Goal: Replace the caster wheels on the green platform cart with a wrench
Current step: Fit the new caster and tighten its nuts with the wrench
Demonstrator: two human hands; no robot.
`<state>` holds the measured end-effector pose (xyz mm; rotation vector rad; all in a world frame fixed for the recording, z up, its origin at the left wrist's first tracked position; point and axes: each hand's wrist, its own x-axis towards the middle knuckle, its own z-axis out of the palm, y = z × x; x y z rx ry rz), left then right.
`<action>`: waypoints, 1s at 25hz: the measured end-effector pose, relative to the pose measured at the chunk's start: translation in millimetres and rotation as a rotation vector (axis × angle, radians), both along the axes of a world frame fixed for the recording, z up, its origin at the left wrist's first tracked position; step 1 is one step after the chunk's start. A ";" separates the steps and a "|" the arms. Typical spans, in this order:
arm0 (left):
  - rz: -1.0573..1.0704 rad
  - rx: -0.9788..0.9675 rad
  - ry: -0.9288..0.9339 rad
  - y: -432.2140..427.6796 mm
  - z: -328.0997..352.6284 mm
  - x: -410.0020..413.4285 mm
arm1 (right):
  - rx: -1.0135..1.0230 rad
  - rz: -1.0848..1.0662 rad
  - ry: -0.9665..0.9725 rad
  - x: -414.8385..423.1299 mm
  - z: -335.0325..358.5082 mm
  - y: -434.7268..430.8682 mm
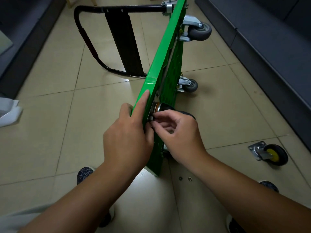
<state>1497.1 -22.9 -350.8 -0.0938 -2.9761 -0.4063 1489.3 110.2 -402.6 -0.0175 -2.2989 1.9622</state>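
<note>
The green platform cart point(165, 47) stands on its side edge on the tiled floor, underside facing right. My left hand point(127, 132) grips its near top edge, index finger stretched along the deck. My right hand point(178, 132) pinches a small nut point(151, 118) at the mounting plate of a black caster with an orange hub point(162, 107) on the underside. Two grey casters point(199, 30) point(189, 84) are mounted farther along. A loose black caster with a yellow hub point(271, 154) lies on the floor at the right. No wrench is visible.
The cart's black folding handle point(117, 39) lies flat on the floor to the left. Two small washers or nuts point(185, 178) lie near my knees. Dark furniture runs along the right side point(269, 39) and the left side point(25, 39). My shoes point(85, 174) are below.
</note>
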 end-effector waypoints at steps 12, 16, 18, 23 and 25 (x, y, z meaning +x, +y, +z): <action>-0.022 -0.011 0.027 1.3 -1.3 0.2 | 0.017 0.030 -0.057 -4.1 5.9 3.5; -0.009 -0.019 0.027 1.4 -0.5 0.8 | -0.111 0.029 -0.057 -4.8 9.3 2.9; -0.003 -0.018 0.026 1.1 -0.5 1.0 | -0.124 0.067 -0.068 -4.3 9.6 5.1; -0.007 -0.027 0.033 1.1 -1.7 1.1 | -0.121 0.077 -0.093 -3.8 7.2 7.6; -0.010 -0.026 0.028 1.1 -2.0 0.7 | -0.098 0.068 -0.085 -3.9 7.7 5.4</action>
